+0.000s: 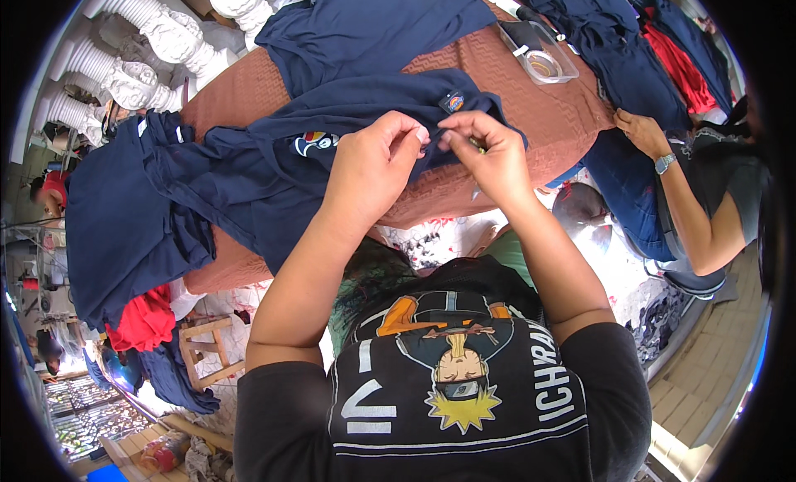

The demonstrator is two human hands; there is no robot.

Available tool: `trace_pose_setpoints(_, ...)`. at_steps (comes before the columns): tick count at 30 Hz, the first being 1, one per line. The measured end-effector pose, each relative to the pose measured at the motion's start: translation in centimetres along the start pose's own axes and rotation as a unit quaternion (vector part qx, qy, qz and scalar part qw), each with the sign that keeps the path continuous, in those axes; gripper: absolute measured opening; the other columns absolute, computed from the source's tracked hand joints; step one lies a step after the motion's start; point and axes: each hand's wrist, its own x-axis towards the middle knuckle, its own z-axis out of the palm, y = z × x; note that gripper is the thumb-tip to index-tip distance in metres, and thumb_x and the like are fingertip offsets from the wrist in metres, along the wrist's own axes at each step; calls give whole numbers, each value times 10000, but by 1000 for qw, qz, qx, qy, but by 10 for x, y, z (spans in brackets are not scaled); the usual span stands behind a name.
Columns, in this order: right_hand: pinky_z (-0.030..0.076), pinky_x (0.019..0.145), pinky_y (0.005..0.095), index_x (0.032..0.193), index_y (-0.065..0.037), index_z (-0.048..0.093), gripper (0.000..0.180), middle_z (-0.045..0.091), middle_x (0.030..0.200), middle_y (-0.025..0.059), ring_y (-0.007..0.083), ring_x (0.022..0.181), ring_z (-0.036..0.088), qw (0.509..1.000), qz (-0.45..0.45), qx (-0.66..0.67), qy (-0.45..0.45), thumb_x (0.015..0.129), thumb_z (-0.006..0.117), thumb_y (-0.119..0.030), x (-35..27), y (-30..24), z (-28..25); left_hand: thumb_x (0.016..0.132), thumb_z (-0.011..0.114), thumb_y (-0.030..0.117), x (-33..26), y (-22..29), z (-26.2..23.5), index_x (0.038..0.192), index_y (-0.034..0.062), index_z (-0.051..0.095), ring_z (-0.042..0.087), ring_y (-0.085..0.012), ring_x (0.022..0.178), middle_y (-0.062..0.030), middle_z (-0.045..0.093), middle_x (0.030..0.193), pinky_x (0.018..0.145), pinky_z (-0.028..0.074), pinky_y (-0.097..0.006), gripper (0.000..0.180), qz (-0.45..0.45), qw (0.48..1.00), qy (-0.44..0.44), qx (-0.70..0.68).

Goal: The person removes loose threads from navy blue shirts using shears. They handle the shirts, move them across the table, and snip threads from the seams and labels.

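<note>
Both of my hands are raised over a navy blue garment (224, 163) spread across the table's near side. My left hand (373, 163) is closed in a pinch, thumb against forefinger, beside a colourful embroidered emblem (315, 143) on the cloth. A small dark bit shows at its fingertips, too small to name. Just to the right, my right hand (491, 154) has its fingers curled together, with a small yellowish thing partly showing between them. A square patch (453, 102) on the garment lies just beyond my fingertips. The two hands are close but apart.
The table has a brown patterned cloth (551, 121). A clear plastic box (543, 57) with a tape roll stands at the back right. More navy clothes (373, 30) lie behind and left. White ornate columns (157, 30) stand far left. At right, another person's hand (643, 133) touches the table edge.
</note>
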Motion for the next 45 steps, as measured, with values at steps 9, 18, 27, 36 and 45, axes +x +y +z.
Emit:
trace_pose_setpoints(9,481,834,206,991,-5,654,156,699,960,37,75,925,636,992,-19,119,32,847,655,55,2,10,3,939,541,166,-9,-11,-5,816,17,638,570,-149,922,-131,612,1067,813,435,-284,217,203,976,4,-74)
trace_pose_setpoints(18,473,818,205,1039,-9,638,215,670,1010,13,60,939,608,996,-42,71,13,839,664,66,-5,6,2,747,778,261,-17,16,-15,843,29,621,573,-200,841,-107,604,1005,737,478,-305,297,222,974,47,4)
trace_pose_setpoints(27,495,676,211,928,-14,677,115,708,822,21,43,764,629,998,-45,39,17,825,722,-36,-4,4,0,766,719,35,-12,-15,30,1106,50,617,566,-124,637,-70,666,981,613,484,-247,356,135,981,105,96)
trace_pose_setpoints(36,460,604,215,877,-6,669,132,665,725,-2,48,637,563,999,32,3,-5,852,721,-125,-5,-3,-3,930,616,158,-7,-16,12,1088,24,668,619,-69,675,-26,684,827,639,483,-216,213,-10,999,35,-25)
trace_pose_setpoints(45,462,610,221,885,-10,670,137,658,738,1,53,636,559,998,47,36,-26,861,713,-138,-4,0,-5,836,737,194,-9,-18,9,1174,20,615,623,-95,722,-55,675,943,672,492,-226,399,39,999,-2,-20)
